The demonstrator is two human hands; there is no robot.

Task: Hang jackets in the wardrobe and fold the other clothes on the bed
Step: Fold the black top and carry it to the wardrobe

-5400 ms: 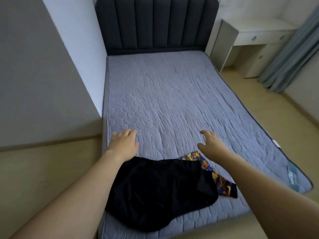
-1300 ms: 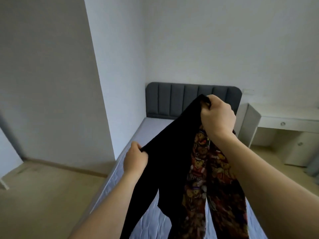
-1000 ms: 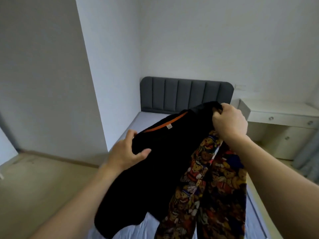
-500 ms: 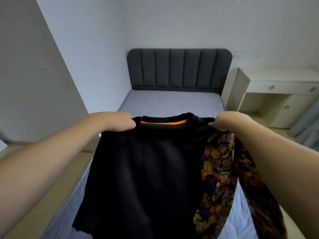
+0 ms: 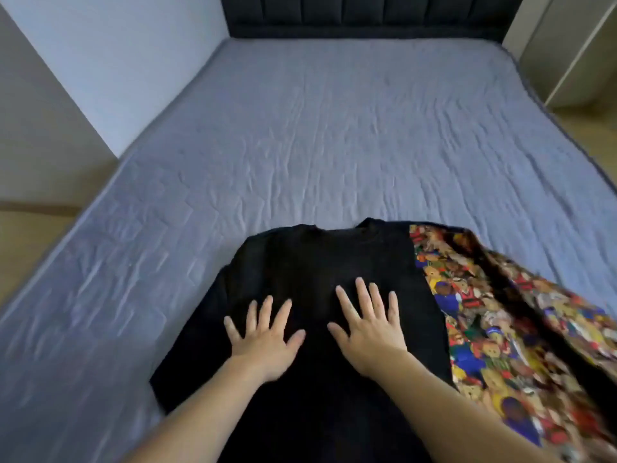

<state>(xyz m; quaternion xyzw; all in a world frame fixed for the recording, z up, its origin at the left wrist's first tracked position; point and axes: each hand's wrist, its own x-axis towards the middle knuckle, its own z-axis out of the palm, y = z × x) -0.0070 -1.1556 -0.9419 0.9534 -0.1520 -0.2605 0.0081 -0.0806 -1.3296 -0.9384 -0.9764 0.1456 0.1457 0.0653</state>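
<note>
A black shirt (image 5: 317,262) lies flat on the near end of the grey quilted bed (image 5: 334,128), collar pointing toward the headboard. Its right side is a colourful bear-print panel (image 5: 494,329) that spreads toward the bed's right edge. My left hand (image 5: 263,332) rests palm down on the black cloth with fingers spread. Just to its right, my right hand (image 5: 367,322) also lies flat on the shirt, fingers apart. Neither hand grips anything. The shirt's lower part is hidden under my forearms and the frame edge.
A dark padded headboard (image 5: 364,15) closes the far end of the bed. A white wall (image 5: 110,61) runs along the bed's left side. Wooden floor (image 5: 26,235) shows at the left, and a pale cabinet (image 5: 574,51) stands at the right.
The shirt, held up by its shoulders half a second ago, now lies spread on the bed. Both hands have let go and rest flat on it. My view has tilted down.
</note>
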